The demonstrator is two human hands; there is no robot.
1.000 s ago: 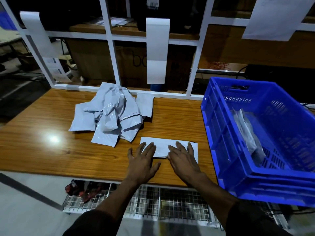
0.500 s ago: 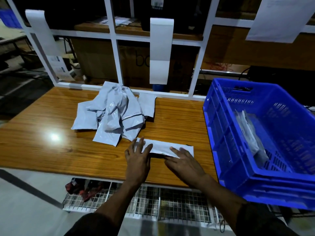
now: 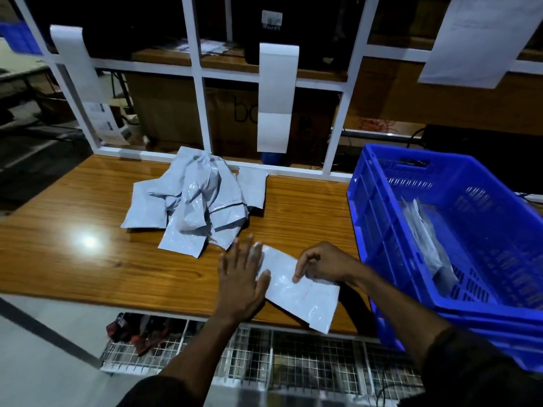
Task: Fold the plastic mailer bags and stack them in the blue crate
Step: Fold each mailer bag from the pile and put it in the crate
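Observation:
A folded grey mailer bag (image 3: pixel 299 292) lies slanted at the table's front edge. My left hand (image 3: pixel 242 277) lies flat with straight fingers on its left end. My right hand (image 3: pixel 321 264) has curled fingers on the bag's upper right part, index finger pointing down onto it. A heap of crumpled grey mailer bags (image 3: pixel 194 201) sits behind, toward the table's middle. The blue crate (image 3: pixel 364 218) stands at the right, holding folded bags (image 3: pixel 429 239) on its floor.
The wooden table (image 3: pixel 73 259) extends left of the heap. A white frame (image 3: pixel 340 118) with hanging paper strips runs along the table's back edge. A wire shelf (image 3: pixel 293 365) with dark items sits below the front edge.
The folded bag has turned from lying straight across to a slant, its right end swung toward the front edge. My right hand has curled and shifted onto its upper right part.

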